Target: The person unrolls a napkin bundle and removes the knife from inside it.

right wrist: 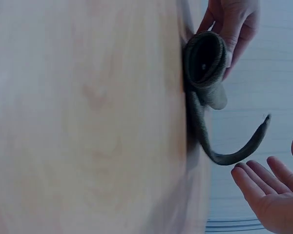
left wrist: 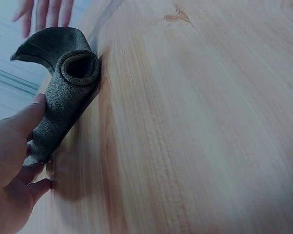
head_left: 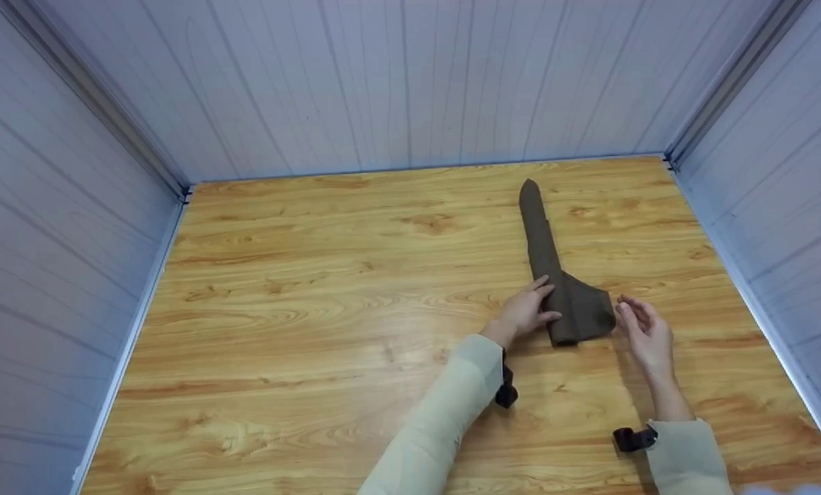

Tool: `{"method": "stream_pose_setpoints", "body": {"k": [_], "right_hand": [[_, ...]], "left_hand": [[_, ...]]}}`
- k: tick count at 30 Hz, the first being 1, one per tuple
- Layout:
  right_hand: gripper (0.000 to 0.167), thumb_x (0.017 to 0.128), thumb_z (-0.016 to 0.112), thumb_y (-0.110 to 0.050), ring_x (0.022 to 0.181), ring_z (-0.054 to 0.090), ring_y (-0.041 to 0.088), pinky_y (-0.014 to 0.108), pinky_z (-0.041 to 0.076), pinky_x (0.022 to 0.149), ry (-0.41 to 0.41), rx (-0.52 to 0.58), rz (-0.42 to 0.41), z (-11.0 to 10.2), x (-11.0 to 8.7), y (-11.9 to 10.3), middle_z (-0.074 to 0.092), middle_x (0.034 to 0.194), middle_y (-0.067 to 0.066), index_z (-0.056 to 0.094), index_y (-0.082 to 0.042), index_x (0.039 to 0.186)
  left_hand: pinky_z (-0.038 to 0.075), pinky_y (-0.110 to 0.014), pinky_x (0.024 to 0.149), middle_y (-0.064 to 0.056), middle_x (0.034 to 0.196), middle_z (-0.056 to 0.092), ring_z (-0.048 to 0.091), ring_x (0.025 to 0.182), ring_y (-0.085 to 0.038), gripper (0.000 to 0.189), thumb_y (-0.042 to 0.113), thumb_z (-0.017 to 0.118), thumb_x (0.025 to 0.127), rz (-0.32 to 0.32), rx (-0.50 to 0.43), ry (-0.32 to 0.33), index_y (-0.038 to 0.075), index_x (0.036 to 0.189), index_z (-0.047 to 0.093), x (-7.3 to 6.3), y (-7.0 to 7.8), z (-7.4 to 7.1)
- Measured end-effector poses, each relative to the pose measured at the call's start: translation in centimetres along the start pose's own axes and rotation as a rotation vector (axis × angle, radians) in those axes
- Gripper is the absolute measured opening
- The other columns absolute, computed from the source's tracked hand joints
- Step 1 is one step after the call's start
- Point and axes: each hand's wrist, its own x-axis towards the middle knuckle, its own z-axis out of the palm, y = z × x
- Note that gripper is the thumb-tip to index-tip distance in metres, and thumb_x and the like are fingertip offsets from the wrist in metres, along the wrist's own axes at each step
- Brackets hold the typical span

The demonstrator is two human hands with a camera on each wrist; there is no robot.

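Note:
A dark grey-brown cloth (head_left: 541, 247) lies partly rolled on the wooden table, its long roll narrowing to a tip at the far end. The near end of the roll (left wrist: 80, 68) shows a hollow spiral. My left hand (head_left: 524, 309) holds the roll from its left side, thumb on top and fingers low by the table. From the roll's right side a flap of cloth (head_left: 593, 309) extends, its edge curling upward in the right wrist view. Beside that edge is my right hand (right wrist: 278, 195), fingers extended, fingertips touching or almost touching the flap.
The wood-grain table (head_left: 300, 330) is enclosed by pale panelled walls, with the back wall (head_left: 410, 89) behind it and the right wall (head_left: 782, 179) near my right arm. Each wrist carries a small black camera (head_left: 634, 438).

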Motion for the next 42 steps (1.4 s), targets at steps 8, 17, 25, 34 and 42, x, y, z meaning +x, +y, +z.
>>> {"method": "stream_pose_setpoints", "body": {"k": [8, 17, 25, 34, 42], "right_hand": [[0.027, 0.087, 0.054, -0.006, 0.089, 0.054, -0.002, 0.009, 0.041, 0.075, 0.108, 0.016, -0.141, 0.0, -1.1, -3.7, 0.061, 0.104, 0.011, 0.056, 0.012, 0.108], [0.030, 0.086, 0.055, -0.004, 0.099, 0.054, 0.005, 0.010, 0.041, 0.079, 0.053, -0.001, -0.196, 0.5, -0.4, -1.6, 0.054, 0.114, 0.023, 0.055, 0.008, 0.113], [0.044, 0.087, 0.057, -0.029, 0.117, 0.041, 0.035, 0.041, 0.031, 0.097, -0.120, -0.295, -0.176, 0.9, 0.4, 1.0, 0.049, 0.124, 0.018, 0.054, -0.003, 0.122], [0.050, 0.088, 0.055, -0.029, 0.124, 0.022, 0.045, 0.056, 0.019, 0.097, -0.383, -0.377, -0.187, 0.3, 1.6, 2.4, 0.030, 0.136, 0.027, 0.046, 0.000, 0.128], [0.055, 0.089, 0.052, -0.031, 0.126, 0.010, 0.047, 0.064, 0.005, 0.095, -0.499, -0.453, -0.169, 0.0, 2.2, 3.2, 0.021, 0.139, 0.027, 0.038, 0.000, 0.133]], "left_hand": [[0.028, -0.018, 0.097, 0.003, 0.145, 0.021, 0.029, 0.126, -0.010, 0.060, 0.039, 0.053, 0.085, 0.005, 0.001, 0.005, 0.014, 0.136, 0.036, 0.0, -0.1, 0.1], [0.028, -0.017, 0.097, 0.003, 0.144, 0.023, 0.030, 0.125, -0.010, 0.059, 0.040, 0.054, 0.084, -0.010, 0.026, 0.024, 0.014, 0.135, 0.038, -0.1, 0.0, 0.1], [0.028, -0.017, 0.097, 0.003, 0.144, 0.023, 0.030, 0.125, -0.009, 0.059, 0.040, 0.054, 0.085, -0.007, 0.033, 0.022, 0.014, 0.135, 0.038, -0.1, -0.1, 0.2], [0.029, -0.018, 0.097, 0.004, 0.144, 0.023, 0.030, 0.125, -0.008, 0.059, 0.041, 0.053, 0.085, -0.010, 0.043, 0.026, 0.015, 0.135, 0.039, 0.0, 0.0, 0.3], [0.027, -0.018, 0.098, 0.004, 0.145, 0.020, 0.028, 0.126, -0.009, 0.060, 0.042, 0.052, 0.085, -0.006, 0.022, 0.014, 0.015, 0.136, 0.037, 0.0, 0.0, 0.3]]}}
